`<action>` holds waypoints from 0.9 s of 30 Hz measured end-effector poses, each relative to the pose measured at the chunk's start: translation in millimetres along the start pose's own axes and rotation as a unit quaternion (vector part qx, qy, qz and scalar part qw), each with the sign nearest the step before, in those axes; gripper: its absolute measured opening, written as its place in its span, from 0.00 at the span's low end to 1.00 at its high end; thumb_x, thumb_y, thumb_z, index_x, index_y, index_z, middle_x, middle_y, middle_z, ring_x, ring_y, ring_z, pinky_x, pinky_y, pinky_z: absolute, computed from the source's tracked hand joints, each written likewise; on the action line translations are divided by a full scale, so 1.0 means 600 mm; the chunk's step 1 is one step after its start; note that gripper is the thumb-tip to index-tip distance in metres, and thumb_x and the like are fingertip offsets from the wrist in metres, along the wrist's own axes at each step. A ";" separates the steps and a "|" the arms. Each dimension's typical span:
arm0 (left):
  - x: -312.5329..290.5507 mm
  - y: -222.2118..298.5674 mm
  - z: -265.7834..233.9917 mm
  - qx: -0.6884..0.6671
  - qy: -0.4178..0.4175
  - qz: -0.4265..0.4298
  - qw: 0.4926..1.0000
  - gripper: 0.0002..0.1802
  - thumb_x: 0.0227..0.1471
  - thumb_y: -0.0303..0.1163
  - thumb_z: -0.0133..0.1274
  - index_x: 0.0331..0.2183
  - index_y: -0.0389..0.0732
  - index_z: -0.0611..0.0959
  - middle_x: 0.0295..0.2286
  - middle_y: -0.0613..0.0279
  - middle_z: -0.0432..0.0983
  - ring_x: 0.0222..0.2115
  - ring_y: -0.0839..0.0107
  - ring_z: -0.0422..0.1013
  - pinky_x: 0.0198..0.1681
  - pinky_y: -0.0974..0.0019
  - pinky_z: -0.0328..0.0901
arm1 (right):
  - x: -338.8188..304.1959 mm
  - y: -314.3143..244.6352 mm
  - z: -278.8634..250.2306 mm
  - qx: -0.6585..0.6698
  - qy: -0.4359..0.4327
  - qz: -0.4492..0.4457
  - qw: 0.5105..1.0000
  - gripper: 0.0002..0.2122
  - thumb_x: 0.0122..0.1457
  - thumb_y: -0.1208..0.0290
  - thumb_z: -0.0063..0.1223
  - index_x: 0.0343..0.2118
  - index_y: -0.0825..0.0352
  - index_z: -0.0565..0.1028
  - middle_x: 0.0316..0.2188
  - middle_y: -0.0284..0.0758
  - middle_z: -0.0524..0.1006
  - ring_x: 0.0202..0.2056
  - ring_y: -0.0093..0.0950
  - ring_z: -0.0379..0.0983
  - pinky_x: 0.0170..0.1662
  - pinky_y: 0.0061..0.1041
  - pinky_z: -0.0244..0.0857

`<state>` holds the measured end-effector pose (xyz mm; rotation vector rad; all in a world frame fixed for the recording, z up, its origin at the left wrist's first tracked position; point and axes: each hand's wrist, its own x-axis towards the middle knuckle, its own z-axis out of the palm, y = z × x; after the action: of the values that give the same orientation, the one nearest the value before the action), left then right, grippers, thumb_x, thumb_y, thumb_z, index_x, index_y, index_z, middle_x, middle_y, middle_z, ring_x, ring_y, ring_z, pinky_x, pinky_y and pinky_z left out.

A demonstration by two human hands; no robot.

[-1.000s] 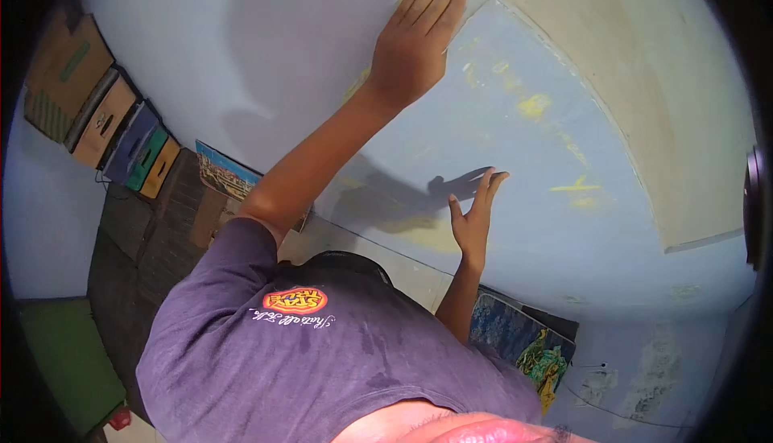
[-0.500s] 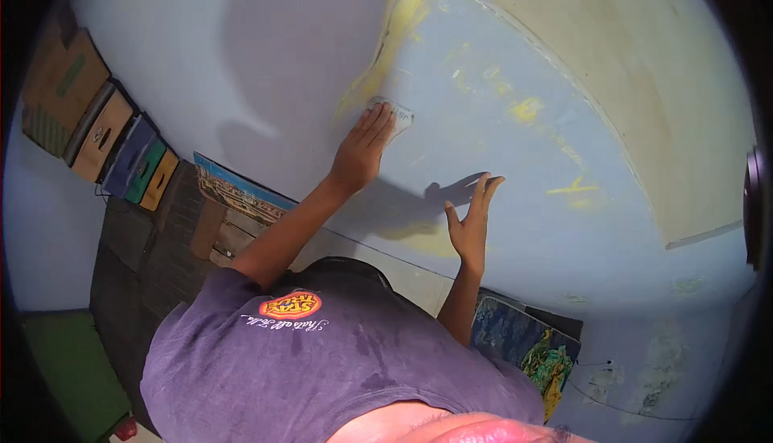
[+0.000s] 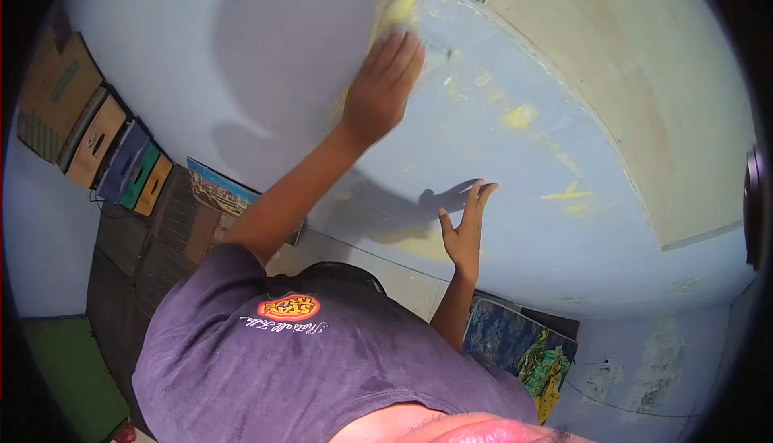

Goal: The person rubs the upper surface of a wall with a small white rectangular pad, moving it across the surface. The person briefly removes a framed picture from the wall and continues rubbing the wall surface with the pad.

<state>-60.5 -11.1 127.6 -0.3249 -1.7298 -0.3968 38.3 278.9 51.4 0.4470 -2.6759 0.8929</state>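
My left hand (image 3: 382, 85) is raised against the pale blue wall (image 3: 515, 177), fingers together and pressed over a small whitish printed sheet that looks like sandpaper (image 3: 436, 45). Most of that sheet is hidden under the fingers and blurred. It lies beside a yellow filler streak (image 3: 405, 2) running up toward the panel edge. Lower and to the right, my right hand (image 3: 465, 238) is open and holds nothing, its fingers stretched and its shadow on the wall. Whether its fingertips touch the wall I cannot tell. More yellow patches (image 3: 519, 116) dot the wall right of the left hand.
A beige panel (image 3: 636, 97) borders the wall at upper right. On the left are a cardboard box (image 3: 68, 81) and stacked coloured drawers (image 3: 121, 161). A picture board (image 3: 216, 189) stands low near my left arm, and a dark painted picture (image 3: 507, 334) by my right arm.
My left hand has slid up the wall along the yellow streak, taking the sandpaper with it. My right hand stays in nearly the same place, fingers still spread.
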 end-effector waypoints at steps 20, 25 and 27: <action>0.046 0.026 -0.019 -0.051 -0.012 -0.008 0.999 0.28 0.52 0.19 0.52 0.57 0.31 0.75 0.60 0.47 0.68 0.63 0.49 0.62 0.67 0.48 0.56 | 0.005 -0.001 -0.002 -0.046 -0.018 0.011 0.999 0.48 0.57 0.69 0.64 0.74 0.66 0.41 0.72 0.61 0.29 0.72 0.60 0.39 0.69 0.47 0.50; -0.051 0.027 0.011 0.003 -0.084 -0.035 0.996 0.26 0.56 0.24 0.51 0.57 0.34 0.77 0.61 0.53 0.69 0.63 0.55 0.63 0.67 0.51 0.57 | 0.002 0.003 -0.001 -0.045 -0.011 -0.003 0.999 0.48 0.57 0.68 0.65 0.74 0.66 0.42 0.72 0.61 0.30 0.72 0.59 0.39 0.69 0.47 0.52; -0.126 0.027 0.007 -0.044 -0.139 -0.059 0.988 0.26 0.57 0.24 0.50 0.58 0.34 0.75 0.62 0.52 0.67 0.63 0.53 0.63 0.67 0.48 0.57 | 0.001 0.000 -0.005 -0.036 -0.011 0.005 0.999 0.48 0.57 0.69 0.65 0.74 0.66 0.42 0.72 0.61 0.30 0.72 0.59 0.40 0.69 0.47 0.51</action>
<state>-42.9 5.6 54.0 -0.3551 -2.0149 -0.5360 38.1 280.3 54.0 0.4307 -2.7222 0.7958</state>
